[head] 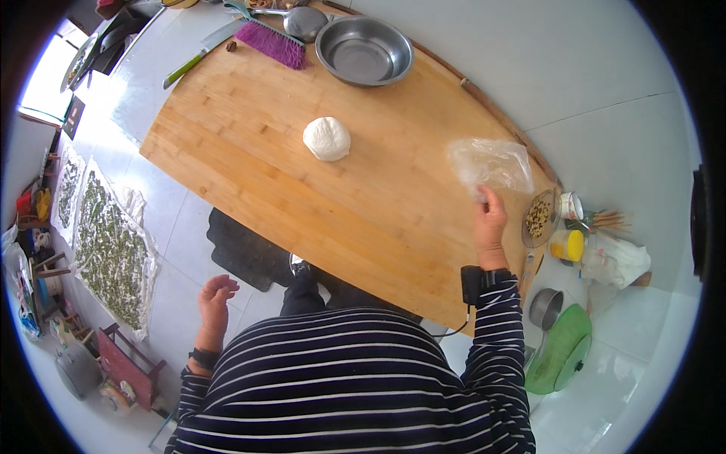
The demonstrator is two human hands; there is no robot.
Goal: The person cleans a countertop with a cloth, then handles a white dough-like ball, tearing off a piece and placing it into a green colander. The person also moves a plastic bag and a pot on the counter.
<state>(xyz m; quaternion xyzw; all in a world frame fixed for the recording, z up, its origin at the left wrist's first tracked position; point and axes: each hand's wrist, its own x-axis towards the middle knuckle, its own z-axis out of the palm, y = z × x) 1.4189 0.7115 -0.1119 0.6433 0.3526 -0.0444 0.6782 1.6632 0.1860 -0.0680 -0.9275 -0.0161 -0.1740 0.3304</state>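
Observation:
A round lump of white dough [327, 139] rests on the wooden board [272, 170] in front of me. Over the board's right part, my right hand [490, 218] pinches the near edge of a clear plastic bag [493, 162] between thumb and fingers. The bag lies crumpled and spreads away from the hand towards the board's far right edge. My left hand [215, 301] hangs beside my body, off the board, with its fingers loosely bent and nothing in it.
A steel basin [364, 52], a purple-bristled brush [272, 45], a metal ladle [305, 22] and a green-handled knife [190, 65] lie along the far side. At right are a glass dish [539, 218], a yellow-lidded jar [567, 245] and a small metal pot [546, 309]. Cloths with greens [110, 249] cover floor at left.

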